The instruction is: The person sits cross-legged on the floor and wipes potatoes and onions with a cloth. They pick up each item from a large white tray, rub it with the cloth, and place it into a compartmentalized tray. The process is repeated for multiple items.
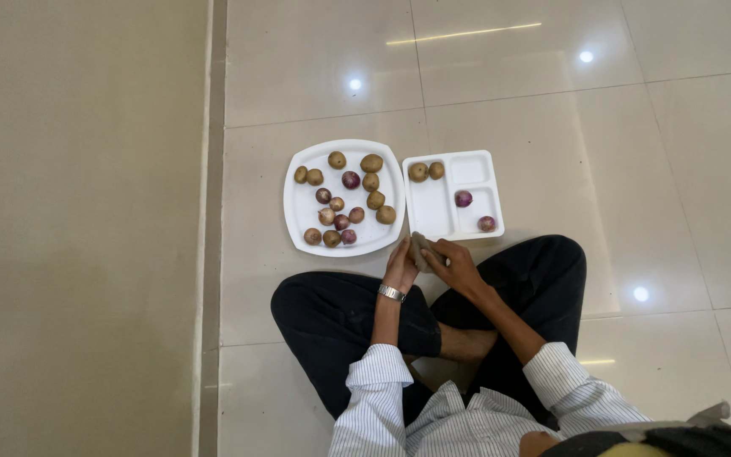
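Hands: left hand (400, 267) and right hand (457, 264) are together gripping 1 brown oval potato (419, 250).
Place: just below the white divided plastic tray (448, 222).

A person sits cross-legged on the tiled floor (552, 144). The left hand (400, 267) and right hand (458, 264) together hold one brown potato (419, 249) just below a white compartment tray (433, 211) bearing two potatoes and two small onions. Beside it, a white plate (302, 207) carries many more.
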